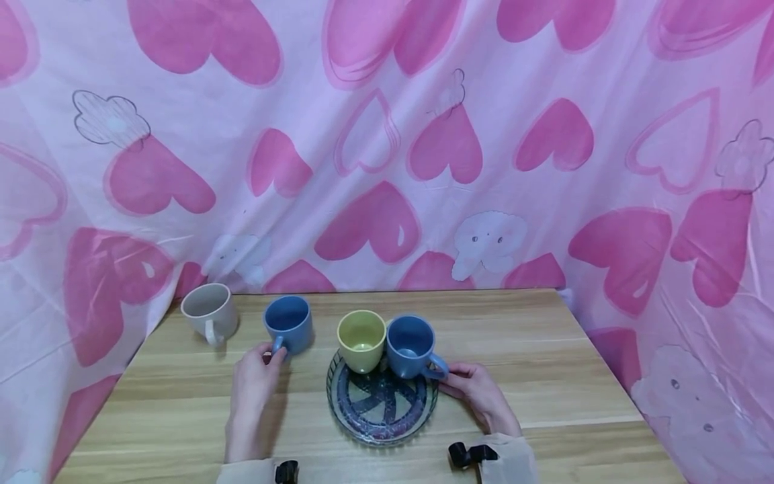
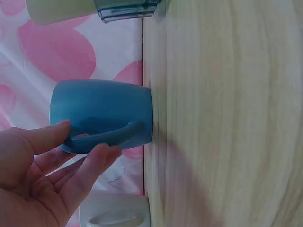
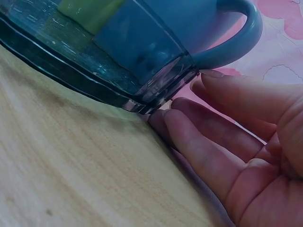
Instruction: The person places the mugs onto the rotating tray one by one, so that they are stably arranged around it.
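Near the back of the table, a blue mug (image 1: 289,327) stands upright, and my left hand (image 1: 254,380) pinches its handle (image 2: 106,137) between thumb and fingers. A round, dark-tinted glass plate (image 1: 382,430) with a raised rim bears two upright mugs on its far side. One is a yellow-green mug (image 1: 361,343); close against it on the right is a second blue mug (image 1: 410,346), handle pointing right. My right hand (image 1: 480,396) grips the plate's right edge, thumb at the rim and fingers low on its side, just below that mug's handle (image 3: 236,40).
A white mug (image 1: 209,314) stands at the table's back left corner, left of the held blue mug. A pink heart-patterned cloth (image 1: 375,222) hangs behind the wooden table (image 1: 544,430) and along both sides.
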A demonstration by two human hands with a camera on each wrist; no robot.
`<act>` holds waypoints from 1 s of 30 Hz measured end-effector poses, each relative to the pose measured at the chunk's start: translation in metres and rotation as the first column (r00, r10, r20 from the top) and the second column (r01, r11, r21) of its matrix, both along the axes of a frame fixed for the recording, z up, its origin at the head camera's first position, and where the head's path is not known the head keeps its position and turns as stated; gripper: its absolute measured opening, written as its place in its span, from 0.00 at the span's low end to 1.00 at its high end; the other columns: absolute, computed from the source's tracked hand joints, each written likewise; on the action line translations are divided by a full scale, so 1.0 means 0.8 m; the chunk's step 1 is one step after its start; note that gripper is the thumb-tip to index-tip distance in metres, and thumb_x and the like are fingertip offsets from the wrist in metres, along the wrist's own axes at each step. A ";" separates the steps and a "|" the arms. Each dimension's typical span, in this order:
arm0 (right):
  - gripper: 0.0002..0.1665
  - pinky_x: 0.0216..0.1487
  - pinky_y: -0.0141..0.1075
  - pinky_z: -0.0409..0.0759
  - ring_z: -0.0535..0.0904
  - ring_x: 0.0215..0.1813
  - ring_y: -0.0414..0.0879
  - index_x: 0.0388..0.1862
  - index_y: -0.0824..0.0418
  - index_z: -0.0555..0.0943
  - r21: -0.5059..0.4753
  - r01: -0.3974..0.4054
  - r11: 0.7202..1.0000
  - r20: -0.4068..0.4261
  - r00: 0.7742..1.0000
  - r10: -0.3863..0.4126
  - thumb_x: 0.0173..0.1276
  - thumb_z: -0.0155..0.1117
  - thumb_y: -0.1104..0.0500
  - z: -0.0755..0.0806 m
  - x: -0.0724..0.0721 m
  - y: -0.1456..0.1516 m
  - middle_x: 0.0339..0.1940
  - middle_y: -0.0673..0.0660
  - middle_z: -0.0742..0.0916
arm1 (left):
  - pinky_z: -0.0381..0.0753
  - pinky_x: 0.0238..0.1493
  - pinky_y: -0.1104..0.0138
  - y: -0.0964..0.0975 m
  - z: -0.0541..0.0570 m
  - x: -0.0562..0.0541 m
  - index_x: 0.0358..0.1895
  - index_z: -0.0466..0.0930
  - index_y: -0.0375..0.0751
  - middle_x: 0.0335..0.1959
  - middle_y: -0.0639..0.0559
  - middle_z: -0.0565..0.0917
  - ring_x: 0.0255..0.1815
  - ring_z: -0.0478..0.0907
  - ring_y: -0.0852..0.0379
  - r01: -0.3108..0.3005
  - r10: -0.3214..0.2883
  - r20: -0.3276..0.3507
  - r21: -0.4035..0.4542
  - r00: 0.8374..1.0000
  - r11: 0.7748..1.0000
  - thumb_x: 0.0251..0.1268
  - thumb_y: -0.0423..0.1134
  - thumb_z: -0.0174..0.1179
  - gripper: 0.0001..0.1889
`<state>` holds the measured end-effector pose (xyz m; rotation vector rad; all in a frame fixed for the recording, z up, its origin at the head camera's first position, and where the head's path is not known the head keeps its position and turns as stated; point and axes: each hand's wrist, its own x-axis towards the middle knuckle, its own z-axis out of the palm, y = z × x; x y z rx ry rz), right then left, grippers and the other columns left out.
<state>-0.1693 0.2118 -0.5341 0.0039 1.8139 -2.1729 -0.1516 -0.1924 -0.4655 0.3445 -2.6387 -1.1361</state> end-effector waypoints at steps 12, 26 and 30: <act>0.16 0.55 0.42 0.80 0.82 0.53 0.49 0.52 0.75 0.80 -0.006 -0.020 1.000 -0.018 1.000 0.020 0.66 0.64 0.71 -0.002 -0.002 0.003 0.50 0.63 0.86 | 0.67 0.23 0.64 -0.017 -0.004 0.000 0.44 0.82 0.32 0.23 0.48 0.77 0.24 0.69 0.52 0.045 -0.045 0.006 0.028 0.999 0.999 0.71 0.36 0.57 0.09; 0.17 0.55 0.41 0.80 0.82 0.53 0.48 0.52 0.76 0.80 0.024 -0.039 0.999 -0.006 0.999 0.040 0.66 0.65 0.69 -0.002 0.003 0.007 0.51 0.65 0.85 | 0.66 0.22 0.66 -0.025 -0.009 0.009 0.40 0.83 0.31 0.24 0.45 0.82 0.22 0.71 0.56 -0.008 0.009 -0.056 0.022 0.998 1.000 0.71 0.35 0.58 0.08; 0.18 0.56 0.41 0.79 0.82 0.54 0.48 0.53 0.76 0.80 0.033 -0.060 0.998 -0.028 0.998 0.061 0.66 0.66 0.67 -0.002 -0.002 0.005 0.51 0.65 0.85 | 0.68 0.21 0.68 -0.030 -0.004 0.016 0.40 0.82 0.30 0.28 0.41 0.84 0.25 0.75 0.56 -0.025 0.031 -0.068 0.085 0.997 0.996 0.72 0.35 0.56 0.09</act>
